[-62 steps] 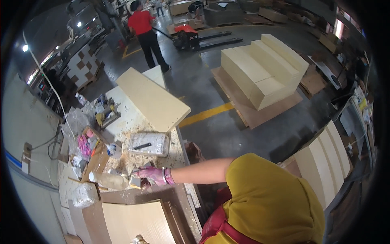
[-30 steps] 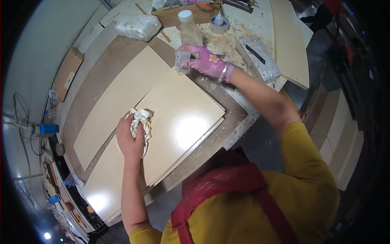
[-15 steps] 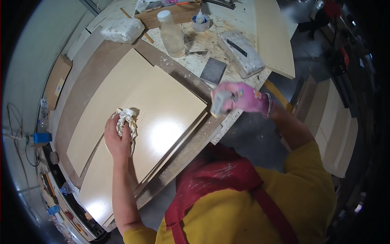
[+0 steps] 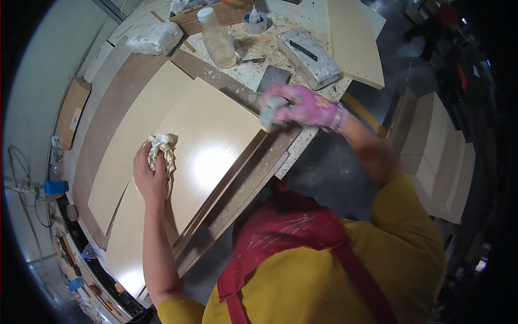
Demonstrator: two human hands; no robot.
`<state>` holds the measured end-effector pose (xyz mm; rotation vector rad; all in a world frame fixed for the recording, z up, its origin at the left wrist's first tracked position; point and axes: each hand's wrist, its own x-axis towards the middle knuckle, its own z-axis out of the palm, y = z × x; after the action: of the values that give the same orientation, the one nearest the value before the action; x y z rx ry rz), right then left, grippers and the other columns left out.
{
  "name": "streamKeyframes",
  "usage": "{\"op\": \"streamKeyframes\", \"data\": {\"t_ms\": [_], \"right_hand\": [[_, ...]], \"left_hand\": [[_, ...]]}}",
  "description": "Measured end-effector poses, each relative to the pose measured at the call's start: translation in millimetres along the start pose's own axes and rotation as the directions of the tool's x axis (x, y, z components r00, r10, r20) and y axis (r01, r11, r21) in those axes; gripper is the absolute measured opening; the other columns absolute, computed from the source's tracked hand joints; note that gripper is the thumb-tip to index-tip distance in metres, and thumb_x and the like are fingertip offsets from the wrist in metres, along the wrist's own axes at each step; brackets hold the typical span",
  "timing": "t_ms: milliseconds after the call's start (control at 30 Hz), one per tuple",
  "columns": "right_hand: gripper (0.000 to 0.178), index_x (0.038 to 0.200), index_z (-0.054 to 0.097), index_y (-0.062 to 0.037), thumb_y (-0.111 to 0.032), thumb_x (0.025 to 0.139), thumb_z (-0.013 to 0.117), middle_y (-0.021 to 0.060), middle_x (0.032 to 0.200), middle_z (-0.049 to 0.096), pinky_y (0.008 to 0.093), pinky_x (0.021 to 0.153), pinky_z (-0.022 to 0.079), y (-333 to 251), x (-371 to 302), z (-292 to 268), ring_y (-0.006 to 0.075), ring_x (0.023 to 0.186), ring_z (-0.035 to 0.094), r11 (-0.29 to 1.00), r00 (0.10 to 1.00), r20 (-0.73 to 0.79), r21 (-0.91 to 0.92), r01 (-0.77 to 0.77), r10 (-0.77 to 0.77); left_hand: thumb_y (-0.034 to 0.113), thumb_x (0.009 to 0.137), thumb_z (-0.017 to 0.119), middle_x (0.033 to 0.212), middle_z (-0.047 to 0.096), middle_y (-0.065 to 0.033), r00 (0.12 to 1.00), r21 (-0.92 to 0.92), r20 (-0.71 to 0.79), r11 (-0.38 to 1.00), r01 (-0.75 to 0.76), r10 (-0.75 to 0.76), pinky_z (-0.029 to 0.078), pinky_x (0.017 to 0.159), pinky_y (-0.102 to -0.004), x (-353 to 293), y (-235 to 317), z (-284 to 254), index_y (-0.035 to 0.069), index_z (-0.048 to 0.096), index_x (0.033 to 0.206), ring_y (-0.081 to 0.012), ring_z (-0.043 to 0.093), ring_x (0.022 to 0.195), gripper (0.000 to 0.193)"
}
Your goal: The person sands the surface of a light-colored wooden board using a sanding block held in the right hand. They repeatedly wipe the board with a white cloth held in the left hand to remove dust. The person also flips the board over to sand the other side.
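Note:
My bare left hand point(image 4: 151, 175) is closed round a crumpled white cloth point(image 4: 161, 148) and rests on a pale wood-grain panel point(image 4: 186, 121). On my right hand point(image 4: 305, 106) is a pink glove with a printed pattern. It grips a grey block point(image 4: 272, 112), blurred by motion, at the panel's right corner; it looks like a sanding block, though its exact kind is unclear. Under the top panel lies another pale panel point(image 4: 129, 129), its left part showing. Beyond my right hand is a flat dark grey pad point(image 4: 273, 77), partly covered by the glove.
On the stained bench stand a clear bottle with a white lid point(image 4: 218, 46) and a roll of tape point(image 4: 255, 24) holding a small squeeze bottle. A wrapped block point(image 4: 312, 62) carries a black utility knife point(image 4: 303, 50). Stacked boards point(image 4: 431, 156) stand at the right, beyond the bench edge.
My right hand has moved left and away from me with the grey block, onto the panel's corner. My left hand keeps the cloth in nearly the same spot. The whole view has shifted slightly.

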<state>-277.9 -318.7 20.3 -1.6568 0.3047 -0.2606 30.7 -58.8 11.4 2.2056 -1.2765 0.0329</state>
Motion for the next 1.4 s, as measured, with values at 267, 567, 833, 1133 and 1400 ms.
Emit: {"op": "streamKeyframes", "data": {"t_ms": [267,567,833,1133,1400], "right_hand": [[0.043,0.117,0.053,-0.0047,-0.018,0.082,0.074,0.0069,0.099,0.062,0.0293,0.08,0.049,6,-42,81,0.0153,0.093,0.06,0.982,0.665,-0.723,-0.123,0.142,-0.187],[0.042,0.115,0.051,-0.0043,-0.024,0.085,0.072,0.0167,0.096,0.066,0.0392,0.073,0.054,24,-12,119,0.033,0.083,0.067,0.929,0.45,-0.841,-0.364,-0.063,-0.299],[0.041,0.118,0.052,-0.0089,-0.027,0.085,0.069,0.013,0.097,0.066,0.041,0.076,0.056,7,-21,198,0.0292,0.087,0.068,0.856,0.695,-0.623,-0.517,-0.019,-0.36],[0.041,0.114,0.052,-0.0067,-0.03,0.085,0.069,0.0179,0.095,0.066,0.0394,0.071,0.057,5,-10,203,0.029,0.087,0.068,0.858,0.591,-0.728,-0.501,-0.113,-0.347],[0.042,0.114,0.055,-0.0063,-0.031,0.084,0.07,0.0127,0.104,0.064,0.0385,0.08,0.055,-20,-6,286,0.0262,0.093,0.066,0.907,0.717,-0.62,-0.42,0.041,-0.319]], "left_hand": [[0.013,0.085,0.06,0.12,0.06,-0.0156,0.994,-0.068,-0.039,0.993,-0.101,0.099,0.043,0.096,-0.0402,4,-8,2,0.002,0.06,0.115,-0.034,0.056,0.111,0.032],[0.012,0.085,0.06,0.121,0.059,-0.0154,0.989,-0.156,0.001,0.977,-0.144,0.146,0.044,0.095,-0.0394,4,-9,1,0.001,0.06,0.115,-0.0336,0.055,0.112,0.032],[0.009,0.084,0.062,0.121,0.059,-0.0158,0.983,-0.144,-0.015,0.972,-0.185,0.185,0.044,0.094,-0.04,4,-14,0,0.001,0.061,0.113,-0.0335,0.056,0.111,0.03],[0.007,0.085,0.059,0.115,0.059,-0.013,0.983,-0.221,-0.004,0.959,-0.179,0.183,0.042,0.097,-0.0364,4,-15,-3,0.002,0.06,0.114,-0.0304,0.055,0.111,0.03],[0.0,0.085,0.051,0.11,0.058,-0.0078,0.991,-0.584,-0.095,0.801,-0.131,0.092,0.042,0.092,-0.0292,0,-49,-28,0.001,0.062,0.111,-0.0199,0.056,0.106,0.028]]}}
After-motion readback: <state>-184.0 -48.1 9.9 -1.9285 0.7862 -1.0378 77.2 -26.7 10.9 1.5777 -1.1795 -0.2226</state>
